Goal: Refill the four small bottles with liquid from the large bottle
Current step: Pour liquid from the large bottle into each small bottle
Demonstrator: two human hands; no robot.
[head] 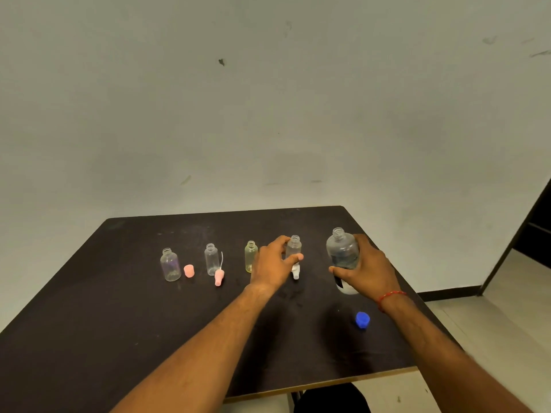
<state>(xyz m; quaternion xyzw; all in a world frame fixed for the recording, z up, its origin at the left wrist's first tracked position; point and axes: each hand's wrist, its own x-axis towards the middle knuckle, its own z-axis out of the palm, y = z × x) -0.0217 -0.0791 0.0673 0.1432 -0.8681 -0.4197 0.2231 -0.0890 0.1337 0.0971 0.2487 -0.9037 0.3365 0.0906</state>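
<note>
Clear large bottle (341, 248) stands by the right edge of the tabletop (119, 323), right hand (369, 269) fingers curled round it, left hand (269, 266) fingers pinching a small bottle (294, 247).

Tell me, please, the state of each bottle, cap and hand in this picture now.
Leftmost small bottle: upright, uncapped, looks empty.
Second small bottle: upright, uncapped, looks empty.
Yellowish small bottle: upright, uncapped.
Fourth small bottle: upright, uncapped, held by left hand.
Large bottle: upright, uncapped, gripped by right hand.
Blue cap: off, lying loose.
Pink cap: off, beside the leftmost bottle.
</note>
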